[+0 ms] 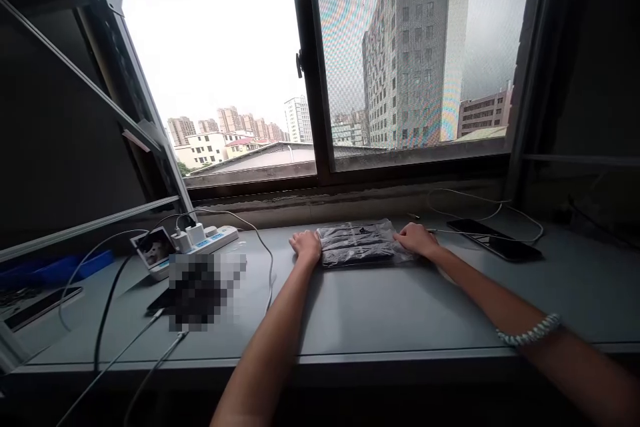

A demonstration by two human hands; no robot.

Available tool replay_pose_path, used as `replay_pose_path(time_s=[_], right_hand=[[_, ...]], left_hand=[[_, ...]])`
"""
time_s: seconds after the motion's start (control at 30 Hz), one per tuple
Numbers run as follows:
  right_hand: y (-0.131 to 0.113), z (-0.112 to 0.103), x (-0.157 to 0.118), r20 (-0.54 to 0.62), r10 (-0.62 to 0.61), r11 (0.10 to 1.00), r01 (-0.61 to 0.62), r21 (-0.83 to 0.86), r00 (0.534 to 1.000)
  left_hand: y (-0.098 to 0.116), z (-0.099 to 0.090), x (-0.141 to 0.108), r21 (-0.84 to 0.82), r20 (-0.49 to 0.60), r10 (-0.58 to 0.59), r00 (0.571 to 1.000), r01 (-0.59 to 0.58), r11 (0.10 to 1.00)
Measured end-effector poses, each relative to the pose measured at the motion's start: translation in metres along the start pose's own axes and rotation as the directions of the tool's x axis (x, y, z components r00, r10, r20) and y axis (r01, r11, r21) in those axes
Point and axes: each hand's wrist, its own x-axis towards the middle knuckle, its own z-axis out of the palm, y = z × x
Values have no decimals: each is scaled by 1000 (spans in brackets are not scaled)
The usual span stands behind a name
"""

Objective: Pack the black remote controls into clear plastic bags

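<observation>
A flat package in clear, crinkled plastic lies on the desk in front of the window. Inside it is something dark, seen as several folded or parallel strips; its exact kind cannot be made out. At the package's left edge is my left hand, fingers curled and the thumb side against the wrap. My right hand pinches the loose plastic at the right end. A pale beaded or coiled band circles my right forearm.
A dark phone with a white cable lies to the right. On the left stand a white power strip with plugs, a small picture card, a blurred-out item with cables, and a blue tray. Metal shelf posts flank the window.
</observation>
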Motion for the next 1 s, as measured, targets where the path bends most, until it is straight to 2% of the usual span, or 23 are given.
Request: replay_pose_path(time_s=[0.27,0.37,0.5,0.63,0.7,0.83,1.0], right_hand=[[1,6,4,27,-87,993,85,78,996],[2,6,4,-13,-50,995,51,86,999],[1,0,0,-151,24,996,-10,94,988],[-1,-5,-2,-208,41,988,-9,154,977],[-1,-4,-1,-202,38,986,-3,170,979],[1,0,1,-242,5,985,37,169,970],[2,1,-1,-309,-45,984,95,150,950]], left_hand=[[2,2,0,-12,-29,15,999,-16,1000],[0,1,1,-14,-63,0,998,0,1000],[-5,-3,3,-123,-224,-71,972,44,991],[-2,-10,1,-276,-341,-97,935,-1,961],[4,-15,-4,-285,-385,-41,922,-77,955],[22,-26,-19,-206,-458,166,873,-286,936],[46,-30,-40,-157,-452,451,770,-566,809]])
